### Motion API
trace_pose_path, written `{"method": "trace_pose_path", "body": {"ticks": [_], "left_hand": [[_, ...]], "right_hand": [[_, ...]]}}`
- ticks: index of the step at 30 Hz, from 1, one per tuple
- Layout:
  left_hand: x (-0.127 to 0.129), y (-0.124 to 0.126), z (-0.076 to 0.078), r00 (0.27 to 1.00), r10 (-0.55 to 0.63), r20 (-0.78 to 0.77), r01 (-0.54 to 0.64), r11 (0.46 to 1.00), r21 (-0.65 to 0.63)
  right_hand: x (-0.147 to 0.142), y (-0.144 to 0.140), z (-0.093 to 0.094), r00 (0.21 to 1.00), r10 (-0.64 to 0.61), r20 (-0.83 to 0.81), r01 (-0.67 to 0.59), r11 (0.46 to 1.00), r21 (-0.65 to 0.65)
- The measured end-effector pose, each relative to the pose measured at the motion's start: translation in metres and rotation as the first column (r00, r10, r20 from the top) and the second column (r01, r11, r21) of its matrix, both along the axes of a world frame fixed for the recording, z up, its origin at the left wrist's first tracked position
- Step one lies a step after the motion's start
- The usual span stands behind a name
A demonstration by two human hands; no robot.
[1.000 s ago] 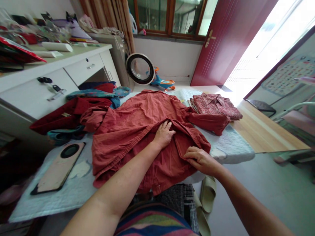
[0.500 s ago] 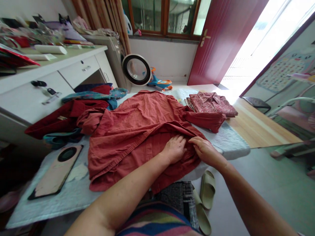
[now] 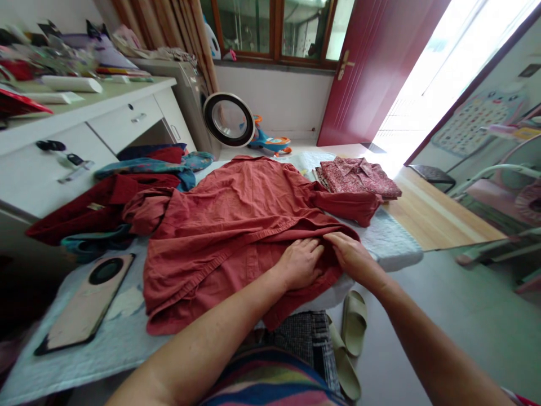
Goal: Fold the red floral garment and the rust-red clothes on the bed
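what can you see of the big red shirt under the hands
The red shirt is a rust-red, creased woven garment, cotton by its look, spread across the pale padded table. Its collar points away, one sleeve reaches right toward a folded patterned shirt, the other bunches at left. A stitched hem runs diagonally, and the near edge hangs over the table. The left hand and right hand press side by side on its near right part.

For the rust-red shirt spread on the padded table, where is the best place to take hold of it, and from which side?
Probably the folded front edge of the rust-red shirt, near the hem where the left hand and right hand rest. That fold forms a raised ridge running across the cloth, so fingers can pinch it. Come from the near side, since the hem overhangs the padded table edge there.
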State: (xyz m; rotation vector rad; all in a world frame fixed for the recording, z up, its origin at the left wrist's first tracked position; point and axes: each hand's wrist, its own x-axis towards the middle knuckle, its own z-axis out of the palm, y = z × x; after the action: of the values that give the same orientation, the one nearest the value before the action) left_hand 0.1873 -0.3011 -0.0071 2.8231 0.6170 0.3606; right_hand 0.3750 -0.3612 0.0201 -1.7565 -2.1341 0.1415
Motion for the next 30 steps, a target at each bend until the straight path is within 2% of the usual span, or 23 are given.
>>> {"method": "trace_pose_path", "body": {"ticks": [5, 8, 10, 12, 14, 16, 18, 21, 23, 27, 30], "left_hand": [[-0.002, -0.012, -0.013, 0.997, 0.078, -0.028, -0.077, 0.997, 0.024], [-0.007, -0.012, -0.01, 0.992, 0.112, -0.056, -0.109, 0.993, 0.046], [-0.008, -0.003, -0.003, 0.985, 0.158, -0.064, -0.157, 0.987, 0.017], [-0.005, 0.012, 0.005, 0.974, 0.216, -0.062, -0.218, 0.975, -0.041], [0.0, 0.031, 0.011, 0.967, 0.247, -0.06, -0.252, 0.962, -0.101], [0.006, 0.049, 0.015, 0.965, 0.254, -0.063, -0.261, 0.955, -0.142], [0.012, 0.059, 0.017, 0.959, 0.275, -0.067, -0.282, 0.948, -0.149], [0.016, 0.056, 0.013, 0.955, 0.289, -0.073, -0.295, 0.952, -0.08], [0.015, 0.046, 0.005, 0.971, 0.236, -0.043, -0.237, 0.971, -0.012], [0.012, 0.031, -0.017, 0.994, 0.1, 0.033, -0.101, 0.994, 0.03], [0.008, 0.03, -0.025, 0.991, 0.133, -0.022, -0.133, 0.991, 0.017]], "right_hand": [[-0.02, -0.013, -0.005, 0.95, 0.009, 0.313, 0.047, 0.984, -0.171], [-0.019, -0.019, 0.005, 0.907, -0.003, 0.422, 0.097, 0.975, -0.201], [-0.016, -0.017, 0.013, 0.89, 0.014, 0.455, 0.11, 0.963, -0.244], [-0.013, -0.01, 0.018, 0.897, 0.041, 0.44, 0.097, 0.953, -0.286], [-0.01, 0.002, 0.02, 0.931, 0.059, 0.359, 0.044, 0.961, -0.272], [-0.005, 0.017, 0.019, 0.969, 0.062, 0.24, -0.016, 0.982, -0.187], [0.0, 0.031, 0.018, 0.988, 0.032, 0.151, -0.02, 0.996, -0.081], [0.006, 0.044, 0.015, 0.994, -0.041, 0.105, 0.041, 0.999, -0.001], [0.006, 0.046, 0.013, 0.996, -0.034, 0.085, 0.034, 0.999, 0.0], [-0.006, 0.036, 0.002, 0.998, 0.019, 0.062, -0.014, 0.997, -0.071], [-0.021, 0.024, -0.007, 0.986, 0.022, 0.165, 0.003, 0.989, -0.15]]}}
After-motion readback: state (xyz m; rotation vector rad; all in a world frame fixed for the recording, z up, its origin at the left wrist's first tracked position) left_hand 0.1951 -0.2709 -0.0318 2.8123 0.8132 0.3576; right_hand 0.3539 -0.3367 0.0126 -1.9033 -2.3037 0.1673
